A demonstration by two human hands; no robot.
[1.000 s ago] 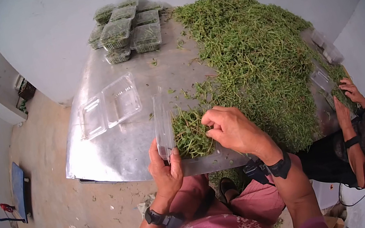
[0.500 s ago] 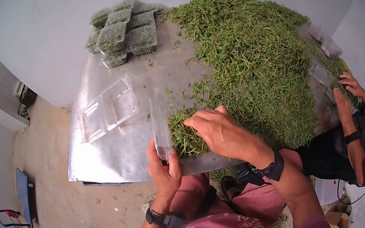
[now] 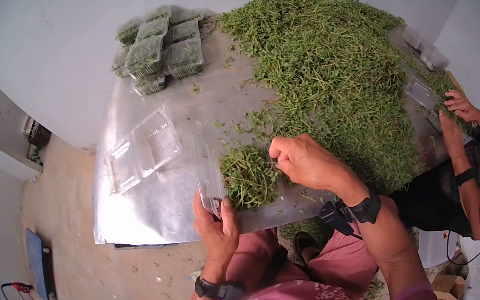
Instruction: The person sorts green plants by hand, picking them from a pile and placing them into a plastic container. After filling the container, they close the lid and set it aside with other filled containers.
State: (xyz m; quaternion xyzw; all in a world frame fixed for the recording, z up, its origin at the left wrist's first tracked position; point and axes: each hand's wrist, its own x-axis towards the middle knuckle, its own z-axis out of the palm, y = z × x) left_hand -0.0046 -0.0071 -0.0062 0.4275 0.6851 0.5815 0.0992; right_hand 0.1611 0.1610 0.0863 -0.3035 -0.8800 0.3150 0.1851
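Note:
In the head view a clear plastic clamshell box (image 3: 209,178) stands at the table's near edge. Its lid is raised on the left, and green leafy stems (image 3: 250,176) fill its base. My left hand (image 3: 217,226) grips the lid side near the front, thumb and fingers closed around the plastic. At the right side of the filled base is my right hand (image 3: 312,163), its fingers curled together. Whatever they may hold is hidden. A large heap of loose greens (image 3: 330,76) spreads just beyond and right of my right hand.
An open, unfilled clamshell (image 3: 143,149) lies on the metal table (image 3: 135,213) to the left. Filled clamshells (image 3: 145,57) are stacked at the back left. On the right, a co-worker's hands (image 3: 458,118) are at another clear box (image 3: 419,94). A blue trolley (image 3: 37,266) stands on the floor.
My right hand has moved right, from over the greens in the box to its right side. More of the greens now shows. My left hand stays on the lid side.

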